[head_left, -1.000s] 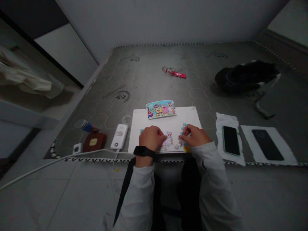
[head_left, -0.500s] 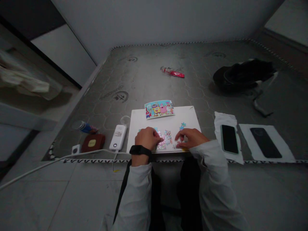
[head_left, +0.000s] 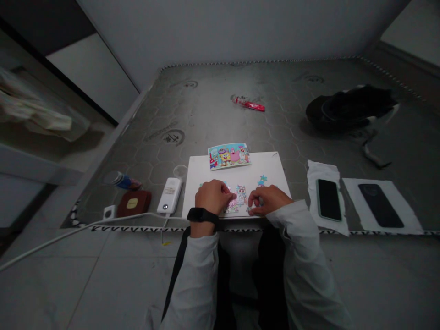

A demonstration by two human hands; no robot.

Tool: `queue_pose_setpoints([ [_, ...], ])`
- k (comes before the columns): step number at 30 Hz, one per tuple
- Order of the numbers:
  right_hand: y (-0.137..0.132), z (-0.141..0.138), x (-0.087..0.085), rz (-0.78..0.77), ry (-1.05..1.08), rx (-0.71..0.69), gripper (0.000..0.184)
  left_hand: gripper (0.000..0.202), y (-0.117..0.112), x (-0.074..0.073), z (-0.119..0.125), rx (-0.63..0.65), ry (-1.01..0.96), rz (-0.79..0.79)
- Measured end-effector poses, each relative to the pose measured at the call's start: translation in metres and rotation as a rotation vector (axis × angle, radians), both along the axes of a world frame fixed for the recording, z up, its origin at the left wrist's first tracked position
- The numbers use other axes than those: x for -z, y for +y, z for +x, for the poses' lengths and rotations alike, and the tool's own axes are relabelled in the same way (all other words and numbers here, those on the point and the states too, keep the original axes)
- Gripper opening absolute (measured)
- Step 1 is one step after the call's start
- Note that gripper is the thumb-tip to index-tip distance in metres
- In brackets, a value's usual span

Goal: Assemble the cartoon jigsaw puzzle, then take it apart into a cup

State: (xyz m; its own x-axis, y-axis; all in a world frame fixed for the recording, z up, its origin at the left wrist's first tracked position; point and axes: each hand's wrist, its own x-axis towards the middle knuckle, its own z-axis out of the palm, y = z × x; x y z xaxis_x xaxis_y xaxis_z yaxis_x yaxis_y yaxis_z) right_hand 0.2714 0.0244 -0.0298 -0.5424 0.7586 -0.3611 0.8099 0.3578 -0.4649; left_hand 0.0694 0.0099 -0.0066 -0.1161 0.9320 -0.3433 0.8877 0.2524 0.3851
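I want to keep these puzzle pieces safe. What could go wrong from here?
The left hand covers some puzzle pieces and might nudge them out of line. The right hand is near the front edge of the white board, so pieces there could slip off. The cord hanging below the white power bank could snag.

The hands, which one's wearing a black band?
The left hand: a black band circles its wrist, while none shows on the right hand.
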Motion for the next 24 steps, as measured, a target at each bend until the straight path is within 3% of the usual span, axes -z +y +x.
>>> queue_pose_setpoints([
  [11, -0.001, -0.022, -0.001, 0.059, 0.047, -0.021, 0.011, 0.017, 0.000, 0.006, 0.005, 0.036, 0.009, -0.012],
  [24, -0.005, -0.021, 0.010, 0.112, 0.050, -0.007, 0.014, 0.018, 0.001, 0.007, 0.006, 0.034, 0.006, -0.012],
])
